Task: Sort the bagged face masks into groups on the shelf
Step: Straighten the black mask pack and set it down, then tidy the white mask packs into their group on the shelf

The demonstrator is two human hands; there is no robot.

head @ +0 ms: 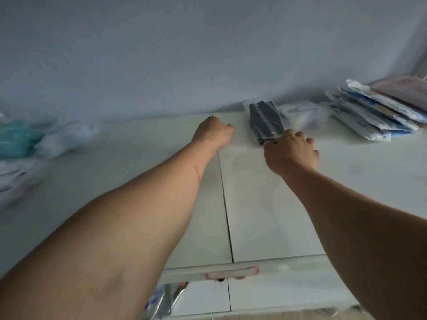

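Observation:
A bag of dark grey masks (265, 122) lies on the white shelf (265, 204) near the back wall. My right hand (292, 152) pinches its near edge with curled fingers. My left hand (213, 132) hovers to the left of that bag as a fist and holds nothing that I can see. A clear bag of white masks (305, 114) lies right behind the dark one. A fanned stack of blue and white bagged masks (374, 114) leans at the far right. Teal bagged masks (18, 138) and pale blue ones (67, 139) sit blurred at the far left.
A seam (225, 204) splits the shelf top down the middle. A red-edged label (232, 272) sits on the front lip. Silver foil packets (166, 299) show on the level below. A pale wall (208, 54) closes the back.

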